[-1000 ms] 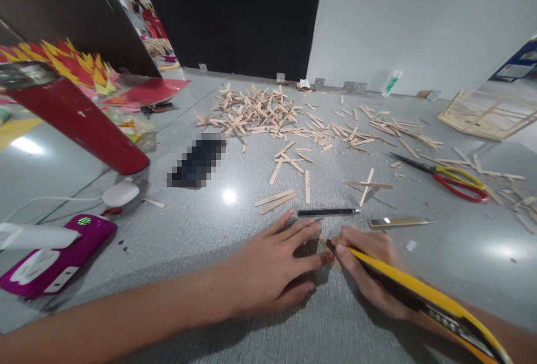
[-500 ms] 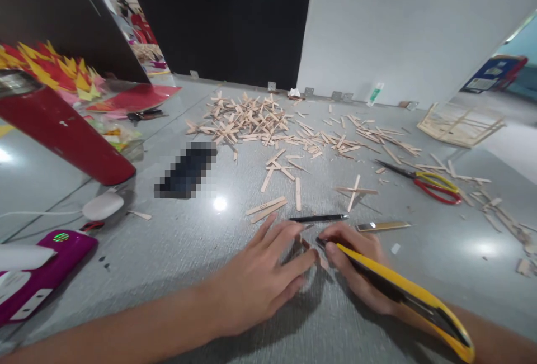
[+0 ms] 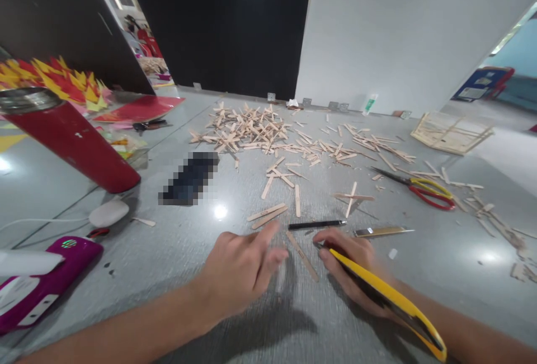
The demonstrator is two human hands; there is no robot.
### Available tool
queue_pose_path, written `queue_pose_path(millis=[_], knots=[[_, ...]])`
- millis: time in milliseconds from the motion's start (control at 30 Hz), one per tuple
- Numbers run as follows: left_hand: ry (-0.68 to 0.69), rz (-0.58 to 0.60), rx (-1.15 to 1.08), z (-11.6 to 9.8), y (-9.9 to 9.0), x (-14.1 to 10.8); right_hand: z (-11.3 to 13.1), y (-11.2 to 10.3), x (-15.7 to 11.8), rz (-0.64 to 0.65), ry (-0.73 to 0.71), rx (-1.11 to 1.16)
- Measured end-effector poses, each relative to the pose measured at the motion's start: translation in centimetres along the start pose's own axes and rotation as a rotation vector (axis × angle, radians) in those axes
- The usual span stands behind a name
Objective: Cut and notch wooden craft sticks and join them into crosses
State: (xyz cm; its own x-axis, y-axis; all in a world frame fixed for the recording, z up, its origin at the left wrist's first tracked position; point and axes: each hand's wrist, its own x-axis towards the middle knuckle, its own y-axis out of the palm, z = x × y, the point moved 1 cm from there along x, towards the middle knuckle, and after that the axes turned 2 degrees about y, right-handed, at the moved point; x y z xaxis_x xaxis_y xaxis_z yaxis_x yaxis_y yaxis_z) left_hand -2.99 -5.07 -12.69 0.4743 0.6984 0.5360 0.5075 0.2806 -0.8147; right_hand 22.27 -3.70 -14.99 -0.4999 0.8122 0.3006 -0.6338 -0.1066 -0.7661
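In my right hand [image 3: 352,269] is a yellow utility knife [image 3: 386,291], gripped near its blade end, which points left and toward the table. A single wooden craft stick [image 3: 302,256] lies flat and slanted between my hands, touched by neither. My left hand [image 3: 245,266] hovers just left of that stick, thumb and index finger apart, holding nothing. Beyond the stick lies a black pen [image 3: 318,225]. A narrow craft knife [image 3: 382,231] with a tan handle rests past my right hand. Two craft sticks [image 3: 267,213] lie side by side beyond my left hand.
A heap of joined sticks [image 3: 247,126] stands toward the back panel. Scissors [image 3: 415,185] with red and yellow handles lie at right, near a stick frame [image 3: 451,132]. On the left are a red flask [image 3: 79,146], a white charger [image 3: 109,213], a purple device [image 3: 71,274] and a blurred dark phone [image 3: 191,179].
My left hand has lifted off the craft stick and drawn back to the left, leaving the stick lying uncovered. My right hand still grips the utility knife. The view has shifted slightly.
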Motion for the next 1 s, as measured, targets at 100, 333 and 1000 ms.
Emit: queue_pose_path(millis=[100,333,1000], knots=[[-0.052,-0.011,0.147,0.3,0.2,0.1,0.2,-0.2,0.1,0.009,-0.021,-0.010],[0.058,0.126,0.178,1.5,2.1,-0.4,0.5,-0.2,0.3,-0.014,-0.094,-0.042],[-0.498,0.270,-0.785,0.7,-0.1,1.5,-6.9,-12.7,4.0,0.173,0.537,-0.872]])
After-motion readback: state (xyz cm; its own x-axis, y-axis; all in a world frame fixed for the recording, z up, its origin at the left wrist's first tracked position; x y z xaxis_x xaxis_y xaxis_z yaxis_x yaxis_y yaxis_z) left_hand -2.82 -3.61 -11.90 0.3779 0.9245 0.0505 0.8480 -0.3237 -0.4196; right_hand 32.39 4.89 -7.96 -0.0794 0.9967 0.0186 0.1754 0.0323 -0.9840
